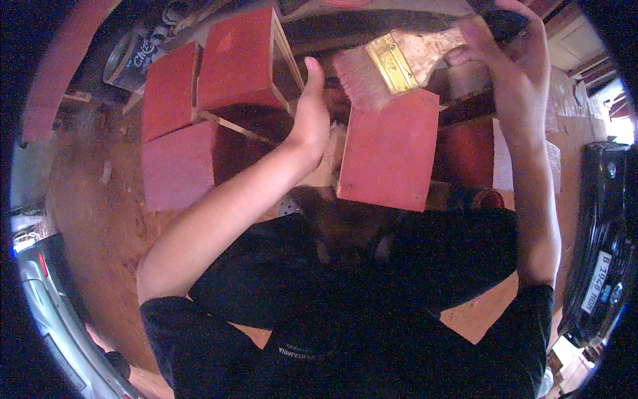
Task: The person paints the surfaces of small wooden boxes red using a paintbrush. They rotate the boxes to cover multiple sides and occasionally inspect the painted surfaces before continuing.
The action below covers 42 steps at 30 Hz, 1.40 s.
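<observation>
My right hand [488, 46] is closed round the handle of a wide flat paintbrush [415, 60] with a worn wooden grip and a gold-coloured ferrule. Its reddish bristles point down and left, over the upper edge of a red-painted wooden block or box [387, 153] in front of me. Whether they touch it I cannot tell. Left of that, my left hand [312, 120] has its thumb stretched upward; its other fingers are mostly hidden. It lies between the red block and an open-ended red wooden box [238, 63], apparently holding nothing.
More red boxes stand at the left, one [171, 90] behind a paler one [178, 166]. Beyond them is a paint can [126, 63]. A white-sided block [502, 153] lies near my right forearm. A silver car [50, 299] and a black car [601, 233] stand at the sides.
</observation>
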Tool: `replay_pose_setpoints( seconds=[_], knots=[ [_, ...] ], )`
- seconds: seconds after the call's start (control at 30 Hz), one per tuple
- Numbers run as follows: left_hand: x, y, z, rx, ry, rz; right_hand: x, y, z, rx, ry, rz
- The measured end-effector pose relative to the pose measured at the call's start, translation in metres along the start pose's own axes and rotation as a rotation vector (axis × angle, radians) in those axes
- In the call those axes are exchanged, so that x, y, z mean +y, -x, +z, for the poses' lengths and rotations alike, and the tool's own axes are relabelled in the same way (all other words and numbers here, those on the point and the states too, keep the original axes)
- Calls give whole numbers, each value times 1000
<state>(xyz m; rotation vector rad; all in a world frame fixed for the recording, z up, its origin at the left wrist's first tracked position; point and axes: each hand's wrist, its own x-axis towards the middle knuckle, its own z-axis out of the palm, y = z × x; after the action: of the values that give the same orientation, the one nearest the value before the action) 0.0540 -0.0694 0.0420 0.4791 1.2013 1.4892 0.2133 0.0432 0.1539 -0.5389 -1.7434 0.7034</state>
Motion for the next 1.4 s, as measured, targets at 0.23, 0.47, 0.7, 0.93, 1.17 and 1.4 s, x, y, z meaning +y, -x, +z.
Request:
replay_pose_setpoints(
  seconds=[0.23, 0.47, 0.7, 0.93, 1.17, 1.4],
  knots=[
    [6, -3, -1, 1, -32, -136, 13, -12, -9, 18, -28, -82],
    [-7, 4, 35, 61, 0, -73, 8, 1, -34, -8, -198, 115],
    [-3, 2, 31, 26, 0, -110, 2, -13, -37, 37, 32, -29],
    [-6, -1, 37, 25, 19, -97, 14, -29, -76, -191, 63, 67],
    [2, -5, 29, 42, -10, -142, 14, -57, -100, -143, 283, 88],
    [6, -8, 27, 38, 41, -157, 8, -38, -70, -357, 45, 22]
  ],
)
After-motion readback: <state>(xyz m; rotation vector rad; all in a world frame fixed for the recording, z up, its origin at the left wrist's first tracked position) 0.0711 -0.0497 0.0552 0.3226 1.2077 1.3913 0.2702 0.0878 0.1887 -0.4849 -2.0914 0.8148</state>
